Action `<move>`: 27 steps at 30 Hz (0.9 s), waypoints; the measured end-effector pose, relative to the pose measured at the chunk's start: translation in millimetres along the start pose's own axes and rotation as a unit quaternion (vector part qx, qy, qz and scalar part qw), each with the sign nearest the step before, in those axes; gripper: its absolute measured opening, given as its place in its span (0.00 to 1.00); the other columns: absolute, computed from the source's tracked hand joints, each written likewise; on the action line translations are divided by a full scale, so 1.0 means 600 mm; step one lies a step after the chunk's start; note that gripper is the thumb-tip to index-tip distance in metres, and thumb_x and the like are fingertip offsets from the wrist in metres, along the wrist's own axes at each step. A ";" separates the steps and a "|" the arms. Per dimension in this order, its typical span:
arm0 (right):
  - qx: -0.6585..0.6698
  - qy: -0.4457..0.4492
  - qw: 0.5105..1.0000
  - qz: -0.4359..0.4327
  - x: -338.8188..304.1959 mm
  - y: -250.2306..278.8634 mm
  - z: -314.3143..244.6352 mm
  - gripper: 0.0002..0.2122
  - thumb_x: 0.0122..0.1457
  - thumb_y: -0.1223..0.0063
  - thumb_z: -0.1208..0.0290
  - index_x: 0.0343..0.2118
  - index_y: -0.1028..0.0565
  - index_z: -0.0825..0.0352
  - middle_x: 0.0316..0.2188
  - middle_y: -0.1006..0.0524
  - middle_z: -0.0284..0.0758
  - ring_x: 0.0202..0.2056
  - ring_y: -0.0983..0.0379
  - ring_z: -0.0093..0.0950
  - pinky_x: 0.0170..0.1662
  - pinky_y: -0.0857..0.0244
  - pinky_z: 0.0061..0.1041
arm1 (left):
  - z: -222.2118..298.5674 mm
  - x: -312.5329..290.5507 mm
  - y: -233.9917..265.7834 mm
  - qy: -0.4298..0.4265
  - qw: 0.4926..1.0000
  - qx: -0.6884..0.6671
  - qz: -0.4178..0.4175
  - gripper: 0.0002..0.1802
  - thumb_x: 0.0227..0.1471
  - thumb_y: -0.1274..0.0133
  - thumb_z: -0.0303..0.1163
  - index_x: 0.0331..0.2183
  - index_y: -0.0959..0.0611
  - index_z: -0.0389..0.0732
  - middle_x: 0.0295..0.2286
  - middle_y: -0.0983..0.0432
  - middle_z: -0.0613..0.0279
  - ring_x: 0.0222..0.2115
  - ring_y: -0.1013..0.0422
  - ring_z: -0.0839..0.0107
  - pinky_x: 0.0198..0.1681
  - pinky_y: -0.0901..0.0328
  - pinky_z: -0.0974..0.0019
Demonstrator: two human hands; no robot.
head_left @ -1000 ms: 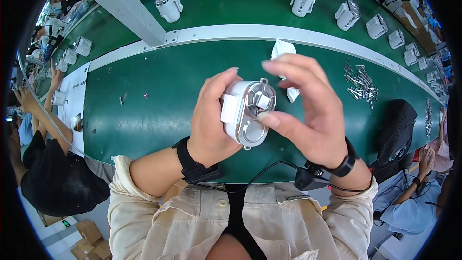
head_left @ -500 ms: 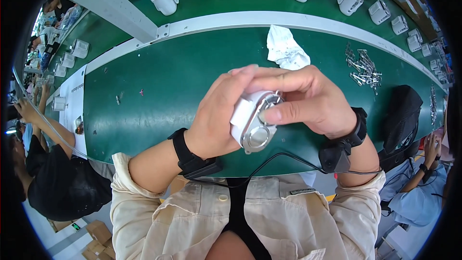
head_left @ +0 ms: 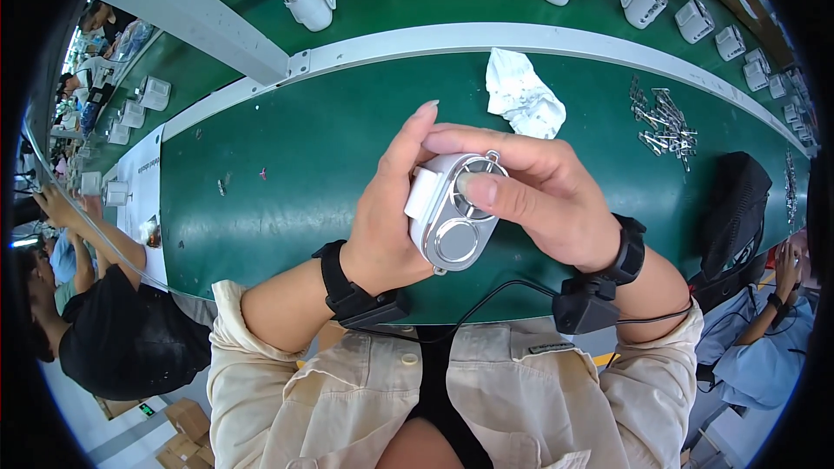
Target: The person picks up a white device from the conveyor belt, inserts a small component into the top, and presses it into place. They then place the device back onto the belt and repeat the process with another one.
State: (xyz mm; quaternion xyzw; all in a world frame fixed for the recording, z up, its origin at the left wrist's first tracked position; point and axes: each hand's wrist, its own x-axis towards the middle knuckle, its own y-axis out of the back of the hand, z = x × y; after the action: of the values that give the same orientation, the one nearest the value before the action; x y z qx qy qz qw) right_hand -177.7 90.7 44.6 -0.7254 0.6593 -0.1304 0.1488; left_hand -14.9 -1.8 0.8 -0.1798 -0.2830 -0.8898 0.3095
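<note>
A white, rounded appliance [head_left: 430, 227] with a shiny silver oval top is held up above the green bench, in front of my chest. Its top carries two round chrome-ringed parts, and small metal loops stick out at both ends. My left hand [head_left: 375, 221] is wrapped around the white side, its thumb pointing away from me. From the right, my right hand [head_left: 565, 195] grips it too. That thumb presses on the farther ringed part, while the fingers curve round the far side. Both palms hide the lower body. Beyond my hands lies a crumpled white cloth [head_left: 524, 95].
Small metal parts [head_left: 665, 126] lie heaped at the right of the green bench [head_left: 278, 165]. Near its right edge rests a black case [head_left: 734, 213]. Similar white appliances [head_left: 308, 4] stand beyond the white rail [head_left: 400, 39]. A cable [head_left: 486, 297] links my black wristbands. People sit on both sides.
The appliance has turned slightly, showing more of its silver top. My right thumb has shifted onto the farther ring, and my left thumb now points away. The whole view has shifted slightly.
</note>
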 end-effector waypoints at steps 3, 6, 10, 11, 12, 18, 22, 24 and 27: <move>-0.037 0.020 0.999 0.010 -0.004 -0.005 0.004 0.20 0.63 0.52 0.68 0.56 0.34 0.73 0.55 0.32 0.40 0.54 0.33 0.29 0.57 0.40 0.28 | 0.002 -0.001 0.003 0.012 1.000 -0.015 -0.016 0.57 0.38 0.32 0.23 0.62 0.52 0.39 0.45 0.31 0.52 0.41 0.28 0.67 0.44 0.33 0.66; -0.059 0.067 0.996 0.022 -0.004 -0.010 0.011 0.20 0.64 0.54 0.67 0.55 0.33 0.73 0.56 0.33 0.40 0.53 0.33 0.29 0.57 0.40 0.29 | 0.000 -0.001 0.000 0.003 1.000 -0.010 -0.011 0.58 0.37 0.32 0.22 0.62 0.52 0.39 0.44 0.30 0.52 0.41 0.28 0.67 0.43 0.32 0.66; 0.071 0.017 0.997 0.014 0.004 -0.009 0.012 0.20 0.66 0.57 0.65 0.56 0.34 0.72 0.57 0.34 0.40 0.54 0.33 0.29 0.57 0.40 0.29 | -0.011 0.004 -0.009 -0.028 0.999 0.014 0.031 0.59 0.37 0.32 0.22 0.62 0.53 0.39 0.44 0.31 0.51 0.41 0.28 0.67 0.43 0.32 0.66; 0.067 0.018 0.997 0.012 0.005 -0.008 0.011 0.20 0.66 0.57 0.65 0.56 0.34 0.72 0.57 0.34 0.40 0.54 0.33 0.29 0.57 0.40 0.29 | -0.012 0.006 -0.009 -0.032 0.999 0.015 0.034 0.59 0.37 0.32 0.22 0.62 0.53 0.39 0.44 0.31 0.51 0.41 0.28 0.67 0.43 0.32 0.66; 0.056 0.020 0.998 0.015 0.006 -0.008 0.010 0.20 0.66 0.58 0.65 0.56 0.34 0.72 0.57 0.34 0.40 0.53 0.33 0.29 0.57 0.40 0.29 | -0.012 0.008 -0.009 -0.032 0.999 0.017 0.034 0.60 0.36 0.32 0.22 0.62 0.54 0.39 0.44 0.31 0.52 0.40 0.28 0.67 0.42 0.32 0.66; -0.024 -0.013 0.999 0.019 0.037 0.001 0.006 0.19 0.66 0.59 0.61 0.53 0.32 0.69 0.51 0.30 0.37 0.51 0.30 0.29 0.54 0.36 0.29 | -0.011 0.003 -0.008 0.081 0.994 -0.036 0.060 0.61 0.37 0.31 0.24 0.62 0.55 0.38 0.48 0.35 0.48 0.46 0.31 0.61 0.48 0.34 0.61; -0.075 -0.032 0.994 0.069 0.126 0.038 -0.016 0.18 0.66 0.62 0.59 0.51 0.31 0.65 0.46 0.27 0.34 0.47 0.28 0.28 0.48 0.32 0.30 | -0.024 0.010 0.002 0.104 0.977 0.096 0.163 0.59 0.40 0.32 0.30 0.62 0.55 0.35 0.53 0.43 0.44 0.54 0.40 0.55 0.56 0.42 0.55; -0.141 0.016 0.980 0.139 0.196 0.092 -0.035 0.18 0.66 0.64 0.57 0.51 0.31 0.63 0.42 0.27 0.33 0.43 0.27 0.27 0.43 0.29 0.31 | -0.023 0.008 0.008 0.093 0.976 0.089 0.173 0.58 0.40 0.32 0.32 0.61 0.54 0.34 0.54 0.45 0.42 0.55 0.42 0.53 0.57 0.43 0.54; -0.342 0.016 0.913 0.224 0.272 0.215 -0.070 0.19 0.66 0.65 0.56 0.51 0.29 0.62 0.38 0.25 0.32 0.39 0.26 0.26 0.42 0.30 0.28 | -0.018 0.010 0.008 0.074 0.980 0.064 0.171 0.56 0.41 0.33 0.35 0.60 0.52 0.31 0.55 0.49 0.40 0.57 0.47 0.49 0.58 0.46 0.53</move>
State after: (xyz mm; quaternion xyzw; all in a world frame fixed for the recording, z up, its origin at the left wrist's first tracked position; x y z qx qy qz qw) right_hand -296.3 -84.7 32.0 -0.5633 0.8109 0.1285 -0.0933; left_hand -17.7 -14.0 -2.6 -0.1387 -0.2803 -0.8151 0.4877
